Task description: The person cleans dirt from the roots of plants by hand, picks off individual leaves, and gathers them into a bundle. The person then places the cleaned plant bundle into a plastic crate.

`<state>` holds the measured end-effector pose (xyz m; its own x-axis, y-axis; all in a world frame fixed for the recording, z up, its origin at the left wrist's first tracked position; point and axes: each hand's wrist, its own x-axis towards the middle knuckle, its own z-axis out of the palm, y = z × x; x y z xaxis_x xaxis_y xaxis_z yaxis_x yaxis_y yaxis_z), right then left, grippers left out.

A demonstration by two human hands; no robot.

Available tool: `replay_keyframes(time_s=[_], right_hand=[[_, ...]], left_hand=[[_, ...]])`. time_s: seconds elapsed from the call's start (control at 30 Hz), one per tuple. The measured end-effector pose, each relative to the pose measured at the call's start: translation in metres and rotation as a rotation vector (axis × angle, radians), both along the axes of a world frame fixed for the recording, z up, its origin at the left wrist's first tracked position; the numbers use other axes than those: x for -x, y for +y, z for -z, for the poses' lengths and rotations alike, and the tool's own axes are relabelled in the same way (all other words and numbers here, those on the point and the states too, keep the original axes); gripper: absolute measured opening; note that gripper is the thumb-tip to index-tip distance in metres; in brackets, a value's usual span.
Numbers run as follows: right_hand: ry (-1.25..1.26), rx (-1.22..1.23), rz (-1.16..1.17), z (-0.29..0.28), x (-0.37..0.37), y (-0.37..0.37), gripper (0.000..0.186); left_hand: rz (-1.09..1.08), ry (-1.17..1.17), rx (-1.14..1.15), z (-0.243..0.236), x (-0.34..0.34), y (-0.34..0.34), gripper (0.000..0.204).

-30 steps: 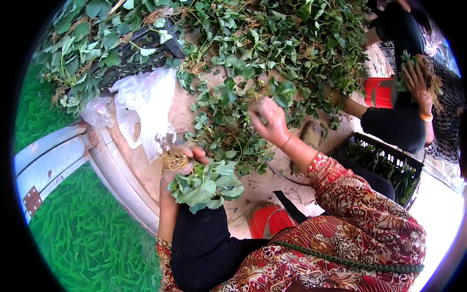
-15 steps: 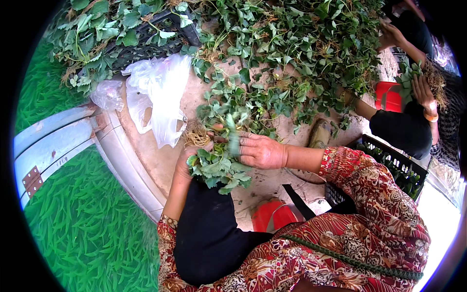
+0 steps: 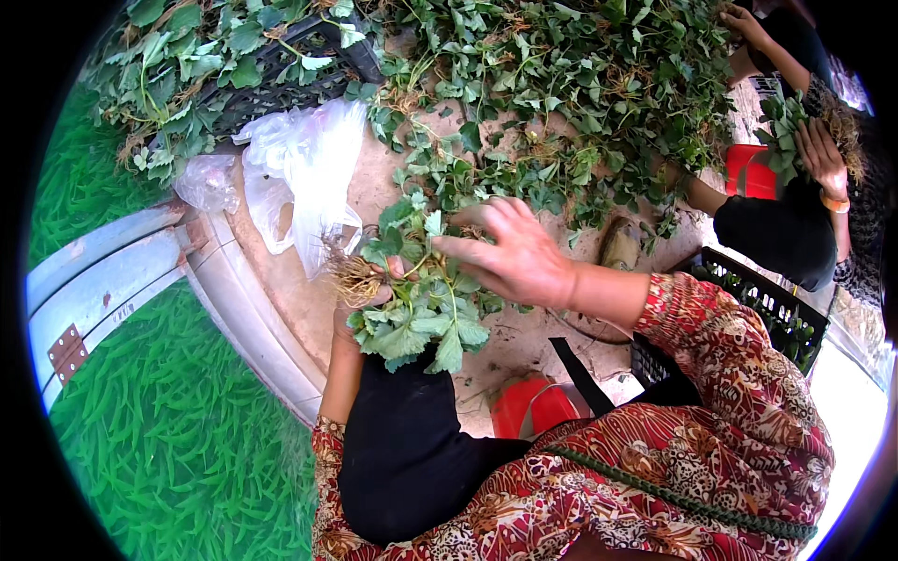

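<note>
My left hand is closed around a bunch of strawberry seedlings above my dark trouser leg. Their brown roots stick out to the left, and the toothed green leaves spread to the right. Much of that hand is hidden by leaves and roots. Just right of the bunch, my right hand hovers at the upper leaves with its fingers apart, slightly blurred. I see nothing held in it. A large heap of loose seedlings covers the floor beyond both hands.
White plastic bags lie left of the heap, beside a dark crate overflowing with plants. A black crate and red stool are near me. At right, a co-worker's hand holds seedlings. A metal gate curves at left.
My right hand has drawn back slightly right and upward, its fingers spreading away from the leaves. The bunch in my left hand has shifted slightly left, showing more leaves.
</note>
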<state>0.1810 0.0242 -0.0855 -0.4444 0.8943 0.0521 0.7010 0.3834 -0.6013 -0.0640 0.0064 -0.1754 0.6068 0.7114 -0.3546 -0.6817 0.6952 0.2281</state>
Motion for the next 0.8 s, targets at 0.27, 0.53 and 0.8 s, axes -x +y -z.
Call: replay_keyframes(time_s=[0.27, 0.53, 0.8], right_hand=[[0.0, -0.138, 0.019, 0.021, -0.036, 0.021, 0.027], [0.16, 0.383, -0.047, 0.005, -0.028, 0.019, 0.052], [-0.122, 0.379, 0.025, 0.044, -0.044, 0.007, 0.014]], left_hand=[[0.084, 0.205, 0.015, 0.023, 0.028, -0.013, 0.026], [0.324, 0.224, 0.004, 0.02, 0.019, 0.006, 0.024], [0.133, 0.51, -0.24, -0.024, 0.008, 0.027, 0.035]])
